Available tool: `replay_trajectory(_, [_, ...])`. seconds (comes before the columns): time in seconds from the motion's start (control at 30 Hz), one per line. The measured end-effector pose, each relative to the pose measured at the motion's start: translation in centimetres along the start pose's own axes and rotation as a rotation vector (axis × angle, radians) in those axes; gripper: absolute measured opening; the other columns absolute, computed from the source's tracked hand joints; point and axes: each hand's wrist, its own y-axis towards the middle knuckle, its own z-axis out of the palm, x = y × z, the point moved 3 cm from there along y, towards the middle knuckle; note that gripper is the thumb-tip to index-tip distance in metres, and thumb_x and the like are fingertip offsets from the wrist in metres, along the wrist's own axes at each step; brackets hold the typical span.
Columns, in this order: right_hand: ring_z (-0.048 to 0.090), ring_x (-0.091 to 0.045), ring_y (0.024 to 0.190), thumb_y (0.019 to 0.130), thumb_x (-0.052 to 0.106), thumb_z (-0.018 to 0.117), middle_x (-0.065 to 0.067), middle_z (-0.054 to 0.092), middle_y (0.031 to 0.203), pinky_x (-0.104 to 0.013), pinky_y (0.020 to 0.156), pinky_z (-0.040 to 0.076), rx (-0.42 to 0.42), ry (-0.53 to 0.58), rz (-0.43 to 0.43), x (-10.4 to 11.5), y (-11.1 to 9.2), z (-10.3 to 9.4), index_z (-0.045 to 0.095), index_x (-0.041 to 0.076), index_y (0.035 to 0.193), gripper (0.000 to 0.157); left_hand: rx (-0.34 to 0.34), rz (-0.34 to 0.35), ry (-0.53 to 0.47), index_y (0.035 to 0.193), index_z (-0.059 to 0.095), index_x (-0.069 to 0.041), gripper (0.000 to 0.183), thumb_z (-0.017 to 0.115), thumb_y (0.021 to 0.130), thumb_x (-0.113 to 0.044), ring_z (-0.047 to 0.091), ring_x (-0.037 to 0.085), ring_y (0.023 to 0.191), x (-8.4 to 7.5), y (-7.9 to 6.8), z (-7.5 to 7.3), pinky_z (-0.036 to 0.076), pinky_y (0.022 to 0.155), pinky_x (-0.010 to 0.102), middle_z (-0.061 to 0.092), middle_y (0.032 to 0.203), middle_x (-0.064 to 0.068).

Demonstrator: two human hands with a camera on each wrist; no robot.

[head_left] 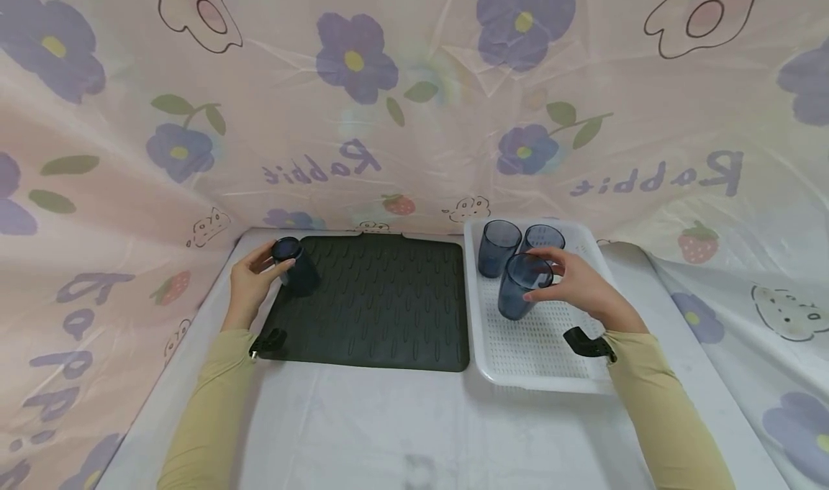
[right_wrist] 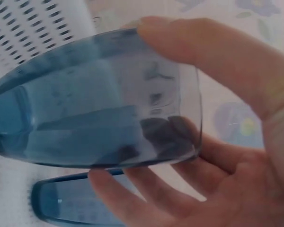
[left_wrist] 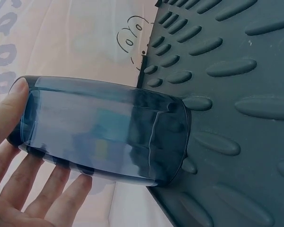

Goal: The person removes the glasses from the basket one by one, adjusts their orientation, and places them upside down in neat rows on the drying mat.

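My left hand point(head_left: 251, 280) holds a blue tinted glass point(head_left: 301, 273) at the far left of a dark ridged drying mat point(head_left: 388, 303). In the left wrist view the narrow end of this glass point(left_wrist: 104, 130) is between thumb and fingers, and its wider end is down at the mat. Over a white perforated tray point(head_left: 537, 353), my right hand point(head_left: 583, 288) grips another blue glass point(head_left: 516, 292) near its rim, thumb on one side and fingers on the other. That glass point(right_wrist: 85, 104) is upright, its thick base toward the tray's holes.
Two more blue glasses, one at the back left of the tray point(head_left: 497, 252) and one beside it point(head_left: 545, 237), stand close behind the right hand's glass. A patterned curtain point(head_left: 414, 137) rises behind the mat and tray. White cloth point(head_left: 363, 425) covers the table in front.
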Motion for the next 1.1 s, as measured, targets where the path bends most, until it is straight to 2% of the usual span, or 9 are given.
replay_trajectory(0.33, [0.033,-0.04,0.134,0.074,0.024,0.085,-0.015,0.038,0.142,-0.051,0.093,0.044,-0.067,0.014,-0.007,2.5,-1.5,-1.6,0.037,0.007,0.145,0.087,0.02,-0.002,-0.023,0.142,0.049,-0.024,0.07,0.078,0.079,-0.037,0.046,0.029,0.127,0.2,0.0,0.0,0.042,0.101,0.044,0.045,0.144,0.008])
replay_trajectory(0.5, [0.031,-0.04,0.135,0.074,0.025,0.084,-0.015,0.033,0.145,-0.054,0.095,0.04,-0.077,0.006,-0.007,3.2,-1.7,-1.8,0.036,0.007,0.146,0.088,0.019,-0.001,-0.014,0.142,0.049,-0.024,0.071,0.078,0.079,-0.038,0.047,0.03,0.126,0.1,-0.1,0.0,0.042,0.101,0.046,0.046,0.143,0.007])
replay_trajectory(0.7, [0.031,-0.038,0.135,0.074,0.027,0.085,-0.013,0.036,0.143,-0.055,0.097,0.039,-0.089,0.009,-0.017,4.0,-1.8,-2.0,0.036,0.008,0.146,0.089,0.02,-0.003,-0.018,0.143,0.048,-0.021,0.071,0.077,0.08,-0.036,0.046,0.029,0.126,0.1,0.1,-0.1,0.042,0.101,0.044,0.045,0.144,0.008])
replay_trajectory(0.93, [0.037,-0.034,0.133,0.074,0.027,0.085,-0.009,0.041,0.139,-0.039,0.09,0.047,-0.101,0.005,-0.03,4.8,-1.8,-1.9,0.039,0.011,0.145,0.086,0.019,-0.015,-0.018,0.143,0.048,-0.019,0.072,0.078,0.079,-0.036,0.045,0.029,0.127,0.1,0.1,-0.1,0.042,0.102,0.044,0.045,0.144,0.008])
replay_trajectory(1.1, [0.041,-0.031,0.13,0.074,0.025,0.085,-0.007,0.044,0.137,-0.03,0.086,0.048,-0.114,0.013,-0.047,5.2,-1.9,-1.7,0.041,0.013,0.143,0.083,0.019,-0.021,-0.02,0.143,0.047,-0.019,0.072,0.078,0.079,-0.036,0.045,0.03,0.127,0.2,0.0,0.0,0.041,0.102,0.044,0.044,0.145,0.008])
